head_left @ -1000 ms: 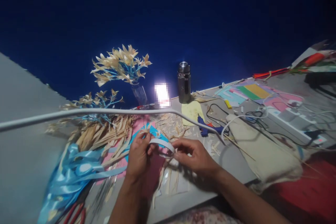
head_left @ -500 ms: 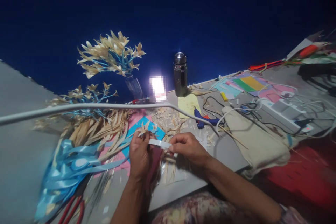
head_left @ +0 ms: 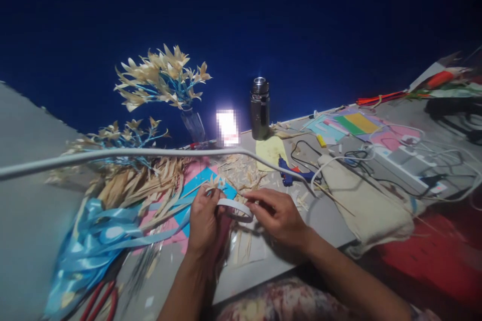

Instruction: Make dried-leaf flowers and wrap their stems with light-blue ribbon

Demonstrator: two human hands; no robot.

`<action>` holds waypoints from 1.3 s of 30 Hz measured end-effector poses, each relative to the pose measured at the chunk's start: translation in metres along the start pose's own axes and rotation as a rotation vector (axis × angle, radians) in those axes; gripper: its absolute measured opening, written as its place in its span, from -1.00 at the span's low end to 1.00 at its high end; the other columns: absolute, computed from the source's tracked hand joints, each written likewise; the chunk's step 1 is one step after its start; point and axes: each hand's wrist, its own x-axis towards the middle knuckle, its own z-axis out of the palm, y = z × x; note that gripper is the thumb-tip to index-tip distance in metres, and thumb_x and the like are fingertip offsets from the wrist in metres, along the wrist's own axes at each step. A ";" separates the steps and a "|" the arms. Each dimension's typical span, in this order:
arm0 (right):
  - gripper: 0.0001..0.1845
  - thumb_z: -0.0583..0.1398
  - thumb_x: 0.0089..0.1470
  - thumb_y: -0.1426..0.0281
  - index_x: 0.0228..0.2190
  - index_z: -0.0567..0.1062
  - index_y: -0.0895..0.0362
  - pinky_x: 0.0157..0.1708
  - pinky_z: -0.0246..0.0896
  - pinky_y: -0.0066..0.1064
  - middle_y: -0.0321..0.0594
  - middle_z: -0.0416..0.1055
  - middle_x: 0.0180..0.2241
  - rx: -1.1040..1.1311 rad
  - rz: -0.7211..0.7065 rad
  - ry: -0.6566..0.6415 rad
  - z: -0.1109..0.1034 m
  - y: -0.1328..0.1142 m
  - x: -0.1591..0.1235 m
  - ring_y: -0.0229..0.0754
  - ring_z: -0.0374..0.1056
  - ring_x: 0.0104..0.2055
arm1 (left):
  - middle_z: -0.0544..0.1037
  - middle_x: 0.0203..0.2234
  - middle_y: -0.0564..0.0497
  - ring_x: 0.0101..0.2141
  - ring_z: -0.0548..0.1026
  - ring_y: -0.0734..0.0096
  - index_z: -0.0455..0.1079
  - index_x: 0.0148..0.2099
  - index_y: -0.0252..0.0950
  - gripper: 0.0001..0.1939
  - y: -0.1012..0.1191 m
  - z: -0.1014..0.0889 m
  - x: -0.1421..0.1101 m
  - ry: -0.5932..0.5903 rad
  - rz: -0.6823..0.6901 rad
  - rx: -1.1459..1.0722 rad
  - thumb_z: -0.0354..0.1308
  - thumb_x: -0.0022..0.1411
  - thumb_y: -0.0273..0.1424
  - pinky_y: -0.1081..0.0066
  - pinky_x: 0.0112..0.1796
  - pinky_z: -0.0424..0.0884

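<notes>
A small pale dried-husk flower sticks up from the fingers of my left hand, which is closed on it. Between my hands is a narrow white roll of tape, its ring tilted so the opening shows. The roll's left side meets my left fingers. My right hand is closed at its right edge, thumb and fingertips against the ring. Below my hands lie a blue sheet and pink paper, with husk scraps around them.
A husk bouquet in a glass vase, a dark flask and a bright light stand behind. A white cable crosses in front. Blue ribbon and red-handled scissors are left; a glue gun, cloth and power strip right.
The tape roll has turned from edge-on to showing its open ring. My right fingers have shifted slightly and spread along its edge. My left hand still holds the flower.
</notes>
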 end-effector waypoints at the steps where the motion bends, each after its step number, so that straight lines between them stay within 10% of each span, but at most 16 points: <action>1: -0.78 0.18 0.29 0.43 -0.12 0.62 0.11 -0.18 0.39 -0.31 -0.08 0.65 -0.21 -0.108 -0.126 -0.049 -0.003 0.000 0.000 -0.10 0.54 -0.22 | 0.32 -0.67 0.23 -0.66 0.19 0.60 0.29 -0.39 -0.22 -0.56 0.000 0.001 0.000 0.001 -0.014 0.009 0.52 -0.03 -0.19 0.58 -0.60 0.17; 8: -0.76 0.09 0.36 0.44 -0.28 0.54 0.14 -0.37 0.16 -0.34 -0.16 0.53 -0.45 -0.591 -0.453 -0.294 -0.021 -0.004 0.005 -0.14 0.40 -0.42 | 0.31 -0.65 0.25 -0.69 0.18 0.67 0.29 -0.38 -0.26 -0.53 -0.002 0.005 -0.004 0.033 -0.121 0.000 0.55 -0.12 -0.24 0.61 -0.63 0.07; 13: -0.71 0.05 0.38 0.45 -0.39 0.46 0.12 -0.38 0.10 -0.35 -0.20 0.48 -0.48 -0.528 -0.508 -0.242 -0.018 -0.001 0.010 -0.17 0.35 -0.44 | 0.26 -0.70 0.28 -0.70 0.17 0.64 0.24 -0.34 -0.24 -0.55 -0.012 -0.002 -0.007 -0.066 -0.255 -0.045 0.49 0.01 -0.25 0.59 -0.59 0.12; 25: -0.74 0.22 0.19 0.27 -0.50 0.41 0.10 -0.51 0.13 -0.44 -0.34 0.41 -0.57 0.107 0.313 0.115 -0.022 0.020 -0.009 -0.28 0.25 -0.55 | 0.28 -0.66 0.23 -0.69 0.13 0.71 0.27 -0.42 -0.30 -0.69 -0.007 -0.001 -0.001 -0.020 -0.334 -0.342 0.39 0.16 -0.50 0.64 -0.61 0.15; 32: -0.78 0.38 0.04 0.26 -0.32 0.59 0.14 -0.32 0.24 -0.43 -0.23 0.50 -0.30 0.424 0.356 -0.187 -0.005 0.020 -0.015 -0.21 0.37 -0.29 | 0.25 -0.71 0.14 -0.69 0.26 0.57 0.26 -0.53 -0.31 -0.64 -0.014 0.009 0.005 0.038 -0.466 -0.440 0.02 0.29 -0.70 0.53 -0.57 0.38; 39: -0.52 0.43 0.00 0.02 -0.37 0.55 0.20 -0.63 0.01 -0.59 -0.35 0.38 -0.60 0.838 0.647 -0.188 -0.021 0.036 0.011 -0.41 0.16 -0.63 | 0.59 -0.51 -0.10 -0.55 0.54 0.45 0.45 -0.34 -0.41 -0.75 0.003 0.022 0.016 0.156 -0.423 -0.252 0.05 0.37 -0.66 0.48 -0.46 0.57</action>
